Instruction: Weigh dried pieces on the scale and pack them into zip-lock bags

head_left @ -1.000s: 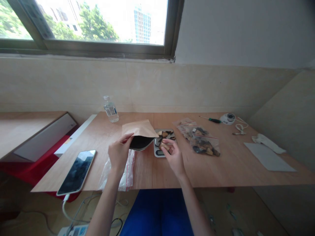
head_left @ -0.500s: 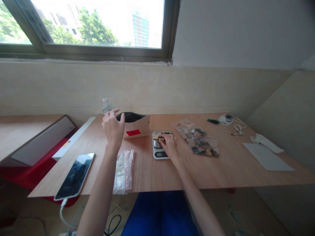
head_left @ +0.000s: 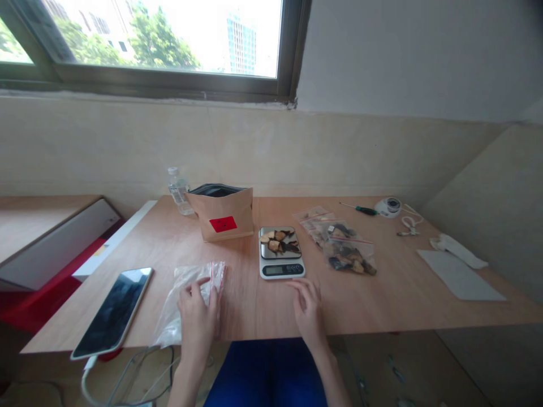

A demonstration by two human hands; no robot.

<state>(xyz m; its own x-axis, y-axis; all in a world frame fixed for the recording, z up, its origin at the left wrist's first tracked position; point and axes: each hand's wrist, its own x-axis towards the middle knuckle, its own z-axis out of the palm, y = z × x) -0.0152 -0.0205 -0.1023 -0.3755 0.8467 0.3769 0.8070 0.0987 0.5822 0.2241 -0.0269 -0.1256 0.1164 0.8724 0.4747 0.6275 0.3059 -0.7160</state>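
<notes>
My left hand [head_left: 198, 310] is over the clear zip bags [head_left: 173, 308] with red seal strips, near the table's front edge. Its thumb and index finger are apart, and I see nothing gripped between them. My right hand [head_left: 310, 308] lies by the front edge of a small digital scale [head_left: 281, 269], empty, with its fingers loosely stretched. Dark-edged, pale dried slices [head_left: 280, 241] are heaped on the scale's metal plate. Behind and left of it, a brown paper pouch [head_left: 229, 212] with a red label stands upright, its top open.
Filled zip bags [head_left: 350, 254] lie right of the scale. A phone [head_left: 114, 314] on a cable is at the left, with a water bottle [head_left: 179, 192] behind. Farther right are a screwdriver [head_left: 365, 210], a white dome camera [head_left: 389, 207] and a white sheet [head_left: 460, 275].
My left hand has come down from beside the pouch to the zip bags. My right hand has left the slices, which stay on the scale, and drawn back toward me.
</notes>
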